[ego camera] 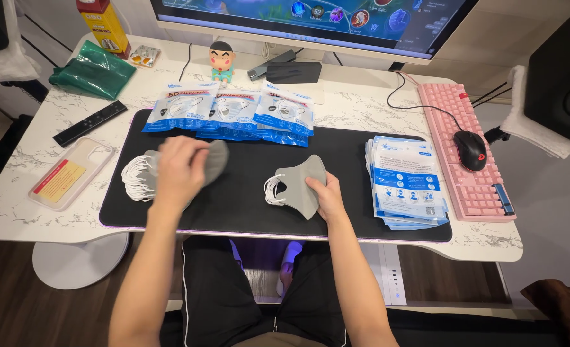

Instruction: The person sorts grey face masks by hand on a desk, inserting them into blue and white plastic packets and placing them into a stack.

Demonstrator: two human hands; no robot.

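On the far left of the desk (375,106) lie a green pouch (92,69), a black remote (89,123) and a clear phone case (71,173); none of them need your attention. Your left hand (181,168) hovers over the pile of grey masks (163,172) at the left end of the black mat (246,193), fingers curled down onto the top mask; the hand is blurred, so I cannot tell whether it has closed on it. To lift cleanly, I judge you should pinch only the top mask by its folded body and keep the white ear loops (134,178) out of your fingers, or a second mask may drag along. Behind the mat, three blue-and-white sealed mask packs (230,109) fan out in a row. At the middle of the mat, your right hand (327,196) grips a single folded grey mask (301,183) by its right edge, loops trailing left. Keep it flat on the mat so it stays folded. Further right sit a stack of flat blue-and-white wrappers (406,183), then a pink keyboard (468,154) and a black mouse (471,150).
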